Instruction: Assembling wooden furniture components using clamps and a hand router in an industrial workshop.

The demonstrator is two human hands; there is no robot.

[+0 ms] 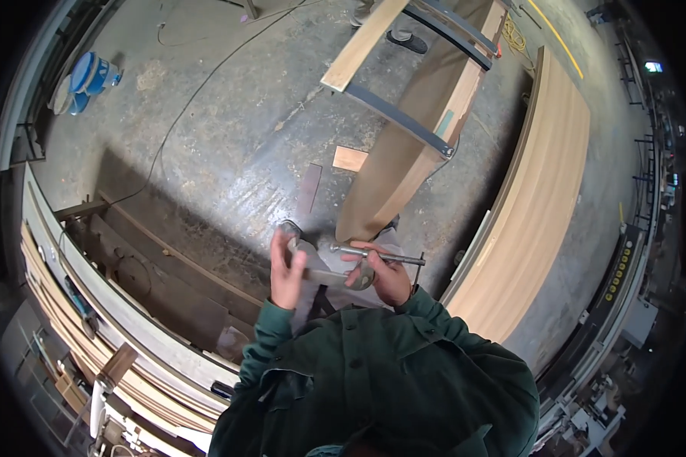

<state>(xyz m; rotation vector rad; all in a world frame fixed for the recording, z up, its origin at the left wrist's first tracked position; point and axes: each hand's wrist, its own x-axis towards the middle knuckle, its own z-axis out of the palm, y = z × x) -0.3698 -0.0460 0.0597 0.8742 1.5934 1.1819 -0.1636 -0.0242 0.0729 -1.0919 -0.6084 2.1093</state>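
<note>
I hold a grey metal clamp [335, 263] in both hands at chest height above the concrete floor. My left hand [286, 274] grips its curved frame on the left. My right hand [385, 273] closes around the other end, where the threaded screw rod [392, 257] sticks out to the right. Just beyond the clamp stands a tall wooden panel assembly [404, 145], with dark metal bars [400, 118] clamped across it. My green jacket sleeves come up from below.
A long curved wooden board [537, 198] lies to the right. Small wood offcuts [349, 158] lie on the floor. A blue bucket [91, 76] stands far left, beside a cable [198, 91]. Machine rails and stacked boards [114, 358] run along the left. Another person's shoe [408, 39] shows at the top.
</note>
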